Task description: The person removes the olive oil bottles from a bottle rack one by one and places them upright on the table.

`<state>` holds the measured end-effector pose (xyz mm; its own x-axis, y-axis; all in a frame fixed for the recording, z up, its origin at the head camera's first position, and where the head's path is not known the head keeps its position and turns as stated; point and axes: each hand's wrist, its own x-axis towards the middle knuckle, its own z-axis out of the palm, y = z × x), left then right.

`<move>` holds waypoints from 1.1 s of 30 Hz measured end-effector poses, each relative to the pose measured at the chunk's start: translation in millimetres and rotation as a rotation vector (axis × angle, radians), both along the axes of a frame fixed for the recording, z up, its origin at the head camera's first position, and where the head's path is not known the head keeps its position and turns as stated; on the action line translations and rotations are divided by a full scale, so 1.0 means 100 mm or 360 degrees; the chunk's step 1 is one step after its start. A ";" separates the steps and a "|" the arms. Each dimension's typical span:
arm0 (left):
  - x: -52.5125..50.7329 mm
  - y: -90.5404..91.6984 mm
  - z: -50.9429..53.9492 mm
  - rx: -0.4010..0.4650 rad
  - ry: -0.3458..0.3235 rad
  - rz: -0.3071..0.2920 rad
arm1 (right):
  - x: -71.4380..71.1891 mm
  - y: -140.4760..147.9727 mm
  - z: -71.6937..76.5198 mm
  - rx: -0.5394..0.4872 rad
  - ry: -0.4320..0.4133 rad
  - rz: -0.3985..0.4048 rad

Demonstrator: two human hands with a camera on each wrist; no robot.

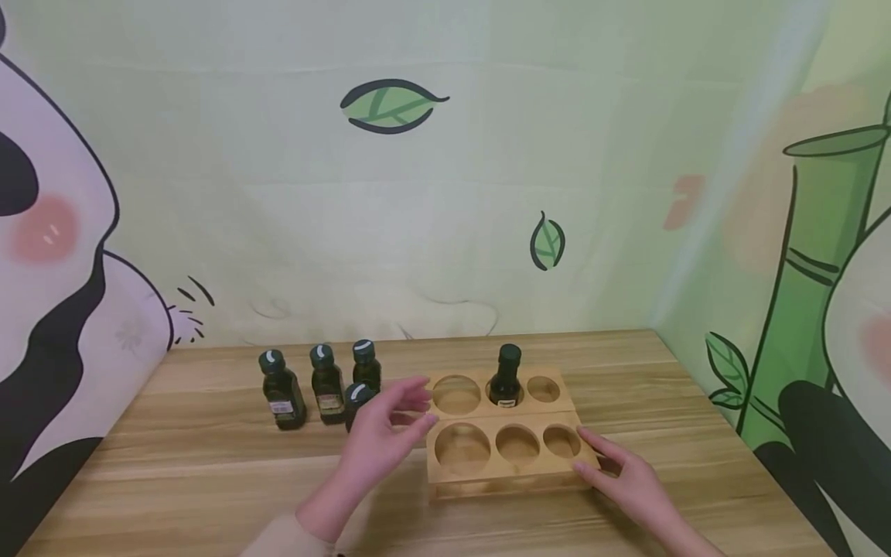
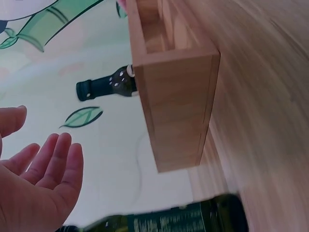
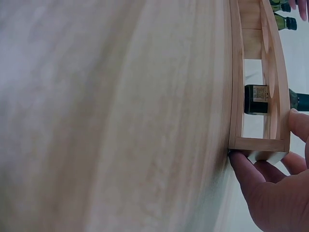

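Note:
A wooden holder [image 1: 480,416] with two rows of round holes rests on the table. One dark bottle [image 1: 509,379] with a long neck stands upright in its back middle hole. At the holder's right end, my right hand [image 1: 629,476] grips the edge, thumb on the top and fingers against the end in the right wrist view. My left hand [image 1: 386,429] hovers by the holder's left side, fingers loosely bent and holding nothing. The left wrist view shows a gap between that hand [image 2: 43,179] and the holder [image 2: 176,106]. Behind the left hand, a dark bottle [image 1: 357,396] is partly hidden.
Three more dark capped bottles stand left of the holder: one at far left [image 1: 283,394], one beside it [image 1: 327,387], one further back [image 1: 366,363]. The wooden table [image 1: 174,464] meets a printed cloth backdrop [image 1: 278,193] at its rear edge.

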<state>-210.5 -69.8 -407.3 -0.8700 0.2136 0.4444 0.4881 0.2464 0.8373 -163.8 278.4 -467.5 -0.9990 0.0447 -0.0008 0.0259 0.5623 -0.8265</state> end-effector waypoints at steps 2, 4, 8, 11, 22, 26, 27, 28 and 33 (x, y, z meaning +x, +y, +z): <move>-0.03 0.07 0.00 -0.0031 -0.0010 -0.0007 | 0.00 0.00 0.00 -0.0001 -0.0003 -0.0007; -0.07 0.13 0.00 -0.0072 -0.0011 -0.0016 | 0.00 0.00 0.00 -0.0003 -0.0003 -0.0012; -0.14 0.26 0.01 -0.0132 -0.0008 -0.0048 | 0.00 0.00 0.00 0.0008 0.0006 -0.0013; -0.19 0.35 0.02 -0.0157 -0.0028 -0.0082 | 0.00 0.01 -0.01 0.0021 0.0023 -0.0005; -0.39 0.62 0.06 -0.0118 -0.0118 -0.0125 | 0.00 0.00 0.00 -0.0001 0.0022 -0.0006; -0.45 0.69 0.08 -0.0090 -0.0178 -0.0138 | 0.00 0.00 0.01 0.0003 0.0020 -0.0015; -0.47 0.71 0.08 -0.0084 -0.0198 -0.0136 | 0.00 0.00 0.01 0.0002 0.0022 -0.0015; -0.49 0.73 0.07 -0.0082 -0.0219 -0.0132 | 0.00 0.00 0.01 -0.0003 0.0025 -0.0014; -0.59 0.82 0.07 -0.0065 -0.0285 -0.0118 | 0.00 -0.01 0.00 0.0012 0.0039 -0.0021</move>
<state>-269.1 12.2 -400.6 -0.9156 0.2947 0.2735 0.3504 0.2510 0.9024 -163.6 277.6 -467.1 -0.9981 0.0577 0.0238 0.0133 0.5685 -0.8226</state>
